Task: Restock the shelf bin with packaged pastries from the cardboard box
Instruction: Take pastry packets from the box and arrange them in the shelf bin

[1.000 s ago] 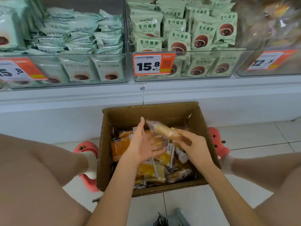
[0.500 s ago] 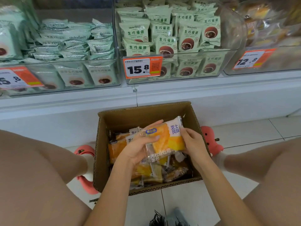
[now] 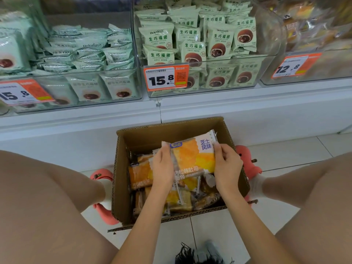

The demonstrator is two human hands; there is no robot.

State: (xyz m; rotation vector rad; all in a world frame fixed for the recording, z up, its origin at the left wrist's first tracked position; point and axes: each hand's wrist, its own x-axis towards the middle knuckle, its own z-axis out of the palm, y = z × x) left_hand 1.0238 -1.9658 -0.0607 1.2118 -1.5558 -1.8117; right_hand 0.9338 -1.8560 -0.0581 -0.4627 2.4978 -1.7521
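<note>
I've got both hands on one pastry pack (image 3: 192, 159), held just above the cardboard box (image 3: 236, 149); left hand (image 3: 162, 168) grips its left edge, right hand (image 3: 226, 166) pinches the right; pick step underway; next, I reckon, lift twd the shelf bin (image 3: 304, 73) at 2 o'clock w/ yellow packs.

Cardboard box (image 3: 171, 130) at frame centre, below shelf bins (image 3: 209, 88); both hands hold one pastry pack (image 3: 192, 157) above it.

left hand (image 3: 162, 169) gripping, right hand (image 3: 226, 166) gripping
</note>
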